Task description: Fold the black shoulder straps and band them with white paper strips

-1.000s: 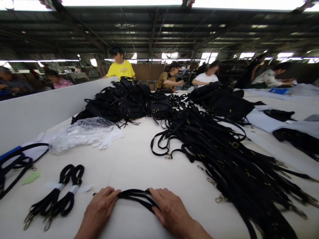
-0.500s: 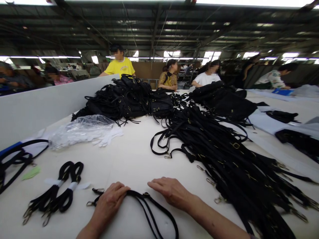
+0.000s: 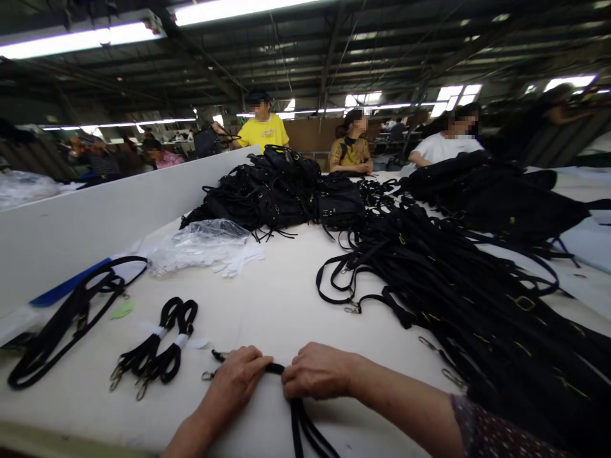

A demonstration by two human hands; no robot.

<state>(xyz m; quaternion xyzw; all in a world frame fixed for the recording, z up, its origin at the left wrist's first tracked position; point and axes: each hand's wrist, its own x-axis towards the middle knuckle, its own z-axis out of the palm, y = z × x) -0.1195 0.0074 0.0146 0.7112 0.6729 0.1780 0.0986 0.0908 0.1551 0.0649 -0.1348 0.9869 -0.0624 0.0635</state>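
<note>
Near the table's front, my left hand [image 3: 242, 376] is closed over the clip end of a black strap [image 3: 301, 426]. A metal clip pokes out on that hand's left side. My right hand [image 3: 317, 371] grips the same strap just to the right, fingers curled round it, and the doubled lengths hang down below toward the front edge. Left of my hands lie two folded black straps [image 3: 165, 343], each wrapped with a white band, their clips pointing toward me. A large heap of loose black straps [image 3: 458, 305] with brass-coloured buckles and clips spreads over the right side.
Black bags [image 3: 267, 191] are piled at the back, with more bags [image 3: 501, 197] at the back right. A clear plastic bag [image 3: 205, 245], a green slip [image 3: 123, 310] and a looped strap [image 3: 71, 331] lie at left, beside a white partition [image 3: 119, 210]. Several people stand or sit beyond.
My right hand has moved from open above the strap to closed on it, beside my left hand. The view has turned left.
</note>
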